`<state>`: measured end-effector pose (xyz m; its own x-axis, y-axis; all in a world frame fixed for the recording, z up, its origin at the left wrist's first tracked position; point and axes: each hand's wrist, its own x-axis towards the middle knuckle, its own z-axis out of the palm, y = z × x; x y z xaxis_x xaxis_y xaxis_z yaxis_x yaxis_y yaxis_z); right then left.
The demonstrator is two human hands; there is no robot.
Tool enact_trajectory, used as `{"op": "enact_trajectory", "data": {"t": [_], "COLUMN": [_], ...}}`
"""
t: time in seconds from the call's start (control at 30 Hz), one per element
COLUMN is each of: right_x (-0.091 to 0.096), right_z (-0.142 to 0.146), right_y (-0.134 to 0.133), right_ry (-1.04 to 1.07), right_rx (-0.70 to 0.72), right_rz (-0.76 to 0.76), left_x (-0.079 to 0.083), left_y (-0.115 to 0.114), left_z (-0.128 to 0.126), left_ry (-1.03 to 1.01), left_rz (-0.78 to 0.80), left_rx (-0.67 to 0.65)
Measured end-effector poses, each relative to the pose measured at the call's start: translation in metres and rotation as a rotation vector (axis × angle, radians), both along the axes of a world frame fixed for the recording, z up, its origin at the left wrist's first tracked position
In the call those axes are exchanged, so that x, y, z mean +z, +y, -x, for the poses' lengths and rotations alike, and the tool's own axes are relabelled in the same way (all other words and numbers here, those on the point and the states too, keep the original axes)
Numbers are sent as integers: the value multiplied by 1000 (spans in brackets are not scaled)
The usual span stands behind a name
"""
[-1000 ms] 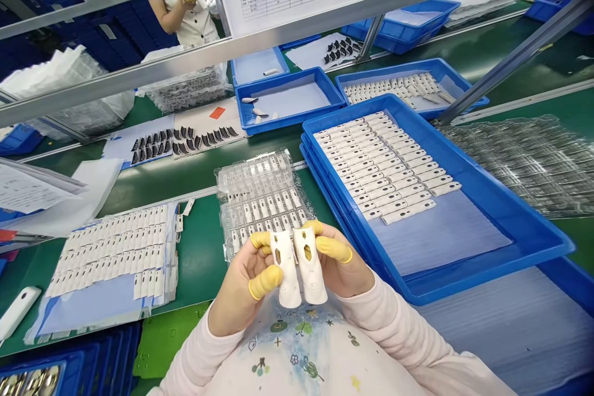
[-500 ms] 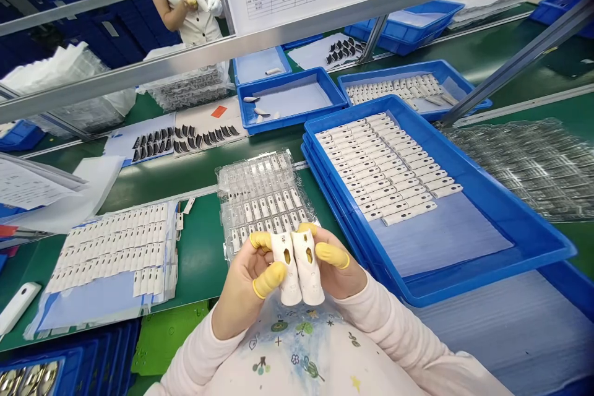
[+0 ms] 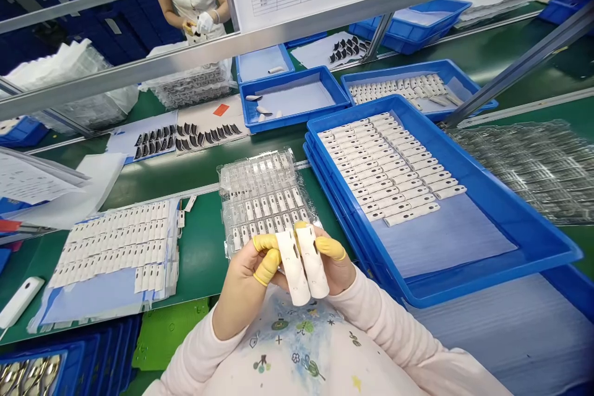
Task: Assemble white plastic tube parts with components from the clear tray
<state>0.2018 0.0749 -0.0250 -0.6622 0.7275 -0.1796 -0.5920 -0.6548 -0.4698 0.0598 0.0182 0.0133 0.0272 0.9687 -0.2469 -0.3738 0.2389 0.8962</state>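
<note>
My left hand (image 3: pixel 250 278), with yellow finger cots on the thumb and a finger, is closed on a curved white plastic shell (image 3: pixel 296 275). My right hand (image 3: pixel 338 263), also in yellow finger cots, grips a second, matching white shell (image 3: pixel 315 266). Both shells are held side by side and tilted, each with a dark hole near its upper end. Just beyond my hands lies a clear blister tray (image 3: pixel 257 176) partly filled with similar white shells.
To the right, a stacked blue bin (image 3: pixel 468 247) holds rows of white shells on paper. At left, more shells (image 3: pixel 116 229) lie in rows on sheets. Dark curved pieces (image 3: pixel 158 141) lie farther back. A metal rail (image 3: pixel 278 34) crosses overhead; a co-worker (image 3: pixel 192 3) stands beyond.
Both shells have been turned in my fingers, so their holes now face more to the right and their smooth sides show. The co-worker's hands have lowered.
</note>
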Motion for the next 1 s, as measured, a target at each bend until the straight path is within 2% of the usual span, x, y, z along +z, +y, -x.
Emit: {"op": "enact_trajectory", "data": {"t": [0.23, 0.43, 0.63, 0.8, 1.0], "right_x": [7, 20, 21, 23, 14], "right_z": [-2, -4, -4, 2, 6], "right_y": [3, 5, 5, 7, 17], "right_ry": [37, 2, 5, 11, 101], "right_rx": [-35, -33, -22, 0, 20], "right_rz": [42, -60, -69, 1, 233], "left_x": [10, 7, 6, 11, 7], "left_y": [7, 8, 9, 14, 23], "left_z": [0, 0, 0, -2, 1], "left_ry": [-232, -331, -370, -411, -691], "left_rz": [50, 38, 38, 129, 277], "left_rx": [-22, -40, -47, -13, 83]}}
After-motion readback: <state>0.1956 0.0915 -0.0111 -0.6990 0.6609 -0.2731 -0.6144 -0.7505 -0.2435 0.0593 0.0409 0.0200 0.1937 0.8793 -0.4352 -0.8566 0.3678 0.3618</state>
